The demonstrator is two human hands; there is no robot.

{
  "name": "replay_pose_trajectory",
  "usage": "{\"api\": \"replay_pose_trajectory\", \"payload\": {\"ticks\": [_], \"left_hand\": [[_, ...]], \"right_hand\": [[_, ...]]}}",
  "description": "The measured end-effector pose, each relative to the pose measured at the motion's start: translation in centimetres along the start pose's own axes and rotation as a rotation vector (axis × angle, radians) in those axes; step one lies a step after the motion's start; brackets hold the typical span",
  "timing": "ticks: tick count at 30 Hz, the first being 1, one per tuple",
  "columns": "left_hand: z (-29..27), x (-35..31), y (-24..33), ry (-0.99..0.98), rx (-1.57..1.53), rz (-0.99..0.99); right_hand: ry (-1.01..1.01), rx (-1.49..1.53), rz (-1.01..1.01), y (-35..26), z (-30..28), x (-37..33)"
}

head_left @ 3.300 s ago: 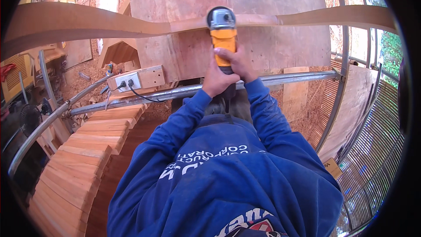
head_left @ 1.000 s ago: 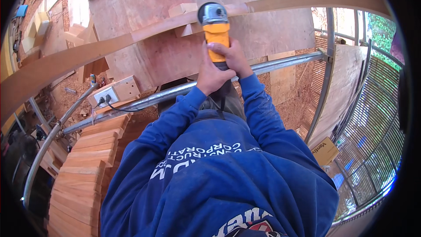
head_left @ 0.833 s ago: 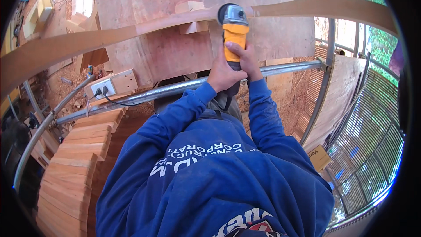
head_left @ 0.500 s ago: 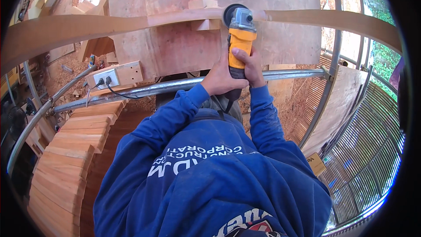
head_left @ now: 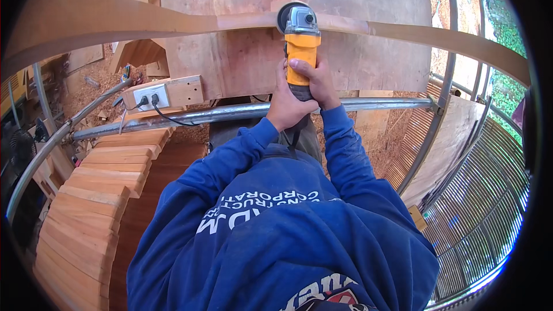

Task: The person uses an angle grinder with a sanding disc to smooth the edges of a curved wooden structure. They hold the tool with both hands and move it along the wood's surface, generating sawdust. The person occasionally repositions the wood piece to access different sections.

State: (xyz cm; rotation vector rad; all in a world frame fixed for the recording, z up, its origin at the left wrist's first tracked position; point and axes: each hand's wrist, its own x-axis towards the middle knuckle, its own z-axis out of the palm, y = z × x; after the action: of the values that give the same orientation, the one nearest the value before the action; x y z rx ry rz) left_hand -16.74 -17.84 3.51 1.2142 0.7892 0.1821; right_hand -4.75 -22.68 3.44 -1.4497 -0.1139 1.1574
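Both my hands are wrapped around a yellow and black angle grinder [head_left: 302, 52], its grey metal head pointing away from me. My left hand [head_left: 286, 103] grips the dark rear part of the body. Higher up, my right hand [head_left: 318, 82] closes round the right side, its thumb lying over the yellow housing. The round dark disc [head_left: 284, 18] at the grinder's head lies over a long curved wooden piece [head_left: 242, 21], seemingly against it; the exact contact is hidden. This piece spans the view from left to right, paler around the grinder.
Beneath the wood is a plywood tabletop [head_left: 247, 75]. A metal pipe [head_left: 230, 113] runs across in front of me. A power outlet with plugs [head_left: 151, 97] sits on a board at left, above stacked wooden slats [head_left: 86, 213]. Scaffold posts [head_left: 446, 69] stand at right.
The grinder and both hands have shifted left along the curved wood, toward the block under it. The whole view has also moved slightly. The grip stays the same.
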Motion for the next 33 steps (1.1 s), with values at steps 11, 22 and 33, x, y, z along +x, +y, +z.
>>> {"api": "replay_pose_trajectory", "payload": {"ticks": [11, 22, 33], "left_hand": [[-6.4, -1.4, -0.4, 0.112, -0.031, 0.007], [-5.8, -0.9, 0.6, 0.019, -0.142, -0.089], [-5.9, -0.2, 0.4, 0.021, -0.009, -0.026]], "right_hand": [[-0.141, 0.046, 0.009, 1.5, 7.2, 1.7], [-0.048, 0.011, 0.004, 1.0, 6.2, 1.1], [-0.043, 0.039, -0.009, 1.0, 6.0, 1.9]]}}
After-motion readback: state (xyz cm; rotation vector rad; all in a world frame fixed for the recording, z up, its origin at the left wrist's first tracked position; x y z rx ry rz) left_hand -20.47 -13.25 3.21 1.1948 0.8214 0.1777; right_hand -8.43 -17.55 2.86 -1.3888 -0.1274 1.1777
